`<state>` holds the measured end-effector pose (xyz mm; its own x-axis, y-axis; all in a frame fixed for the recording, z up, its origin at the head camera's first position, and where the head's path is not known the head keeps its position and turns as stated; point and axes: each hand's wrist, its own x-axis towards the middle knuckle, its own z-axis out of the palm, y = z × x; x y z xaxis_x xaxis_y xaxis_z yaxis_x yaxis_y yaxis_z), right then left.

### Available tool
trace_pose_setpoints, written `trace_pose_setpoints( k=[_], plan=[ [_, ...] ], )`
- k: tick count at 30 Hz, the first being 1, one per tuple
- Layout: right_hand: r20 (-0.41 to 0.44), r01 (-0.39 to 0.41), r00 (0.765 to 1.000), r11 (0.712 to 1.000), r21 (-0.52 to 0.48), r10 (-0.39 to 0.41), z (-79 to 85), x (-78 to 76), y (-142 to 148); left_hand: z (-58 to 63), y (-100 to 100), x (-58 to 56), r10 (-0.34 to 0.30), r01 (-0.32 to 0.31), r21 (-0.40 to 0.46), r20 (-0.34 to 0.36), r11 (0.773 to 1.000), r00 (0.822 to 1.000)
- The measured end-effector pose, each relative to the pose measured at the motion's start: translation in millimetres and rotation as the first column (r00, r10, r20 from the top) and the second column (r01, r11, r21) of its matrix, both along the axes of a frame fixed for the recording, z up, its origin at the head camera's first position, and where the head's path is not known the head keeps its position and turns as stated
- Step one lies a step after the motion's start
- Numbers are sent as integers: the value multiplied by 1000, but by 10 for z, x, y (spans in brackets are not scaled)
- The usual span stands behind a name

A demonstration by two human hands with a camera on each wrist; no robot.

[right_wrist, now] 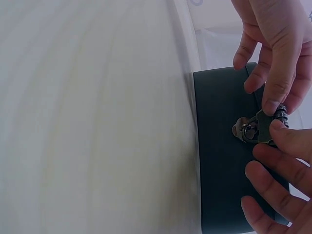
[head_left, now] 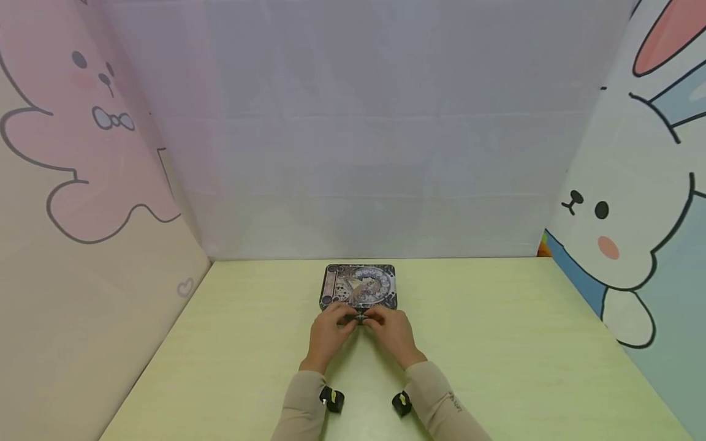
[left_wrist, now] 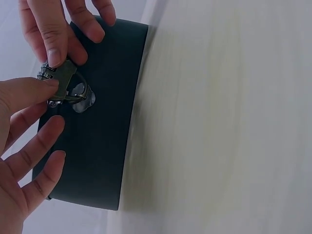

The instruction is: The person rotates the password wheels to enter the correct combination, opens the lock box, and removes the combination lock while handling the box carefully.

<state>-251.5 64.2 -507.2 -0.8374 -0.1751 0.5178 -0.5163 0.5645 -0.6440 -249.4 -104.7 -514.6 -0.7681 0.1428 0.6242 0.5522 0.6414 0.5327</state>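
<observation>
A dark box with a patterned, printed lid (head_left: 361,286) stands on the table, its plain dark green front (left_wrist: 100,161) facing me. At the middle of that front, a small combination padlock (right_wrist: 263,127) hangs by its shackle at a metal latch plate (left_wrist: 84,105). Thumb and fingers of my left hand (head_left: 325,335) pinch the padlock's body from the left. From the right, my right hand (head_left: 396,334) pinches the padlock near its numbered dials (left_wrist: 48,73). The other fingers of both hands spread loosely before the box. Whether the shackle is locked cannot be told.
The pale yellow-green table (head_left: 507,343) reaches out on both sides of the box. A white sheet (head_left: 375,135) hangs behind its back edge. Printed cartoon panels stand at the left (head_left: 99,202) and right (head_left: 623,245). A small black device (head_left: 332,399) sits at the left wrist.
</observation>
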Motion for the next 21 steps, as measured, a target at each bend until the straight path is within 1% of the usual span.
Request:
trace_pose_setpoints(
  k=[7, 15, 19, 21],
  plan=[
    [-5, -5, 1000, 1000, 3, 5, 20, 8, 0, 44, -14, 11, -6, 6, 2, 42, 1000, 999],
    [-8, -1, 1000, 1000, 14, 1, 19, 7, -1, 68, -40, 6, -17, 18, -16, 87, 1000, 996],
    [-5, -3, 1000, 1000, 5, 4, 10, 9, 2, 65, -46, 0, -22, 25, -27, 100, 999, 995],
    [-6, -3, 1000, 1000, 1, 3, 5, 10, 3, 62, -46, -2, -24, 27, -33, 90, 999, 996]
  ],
)
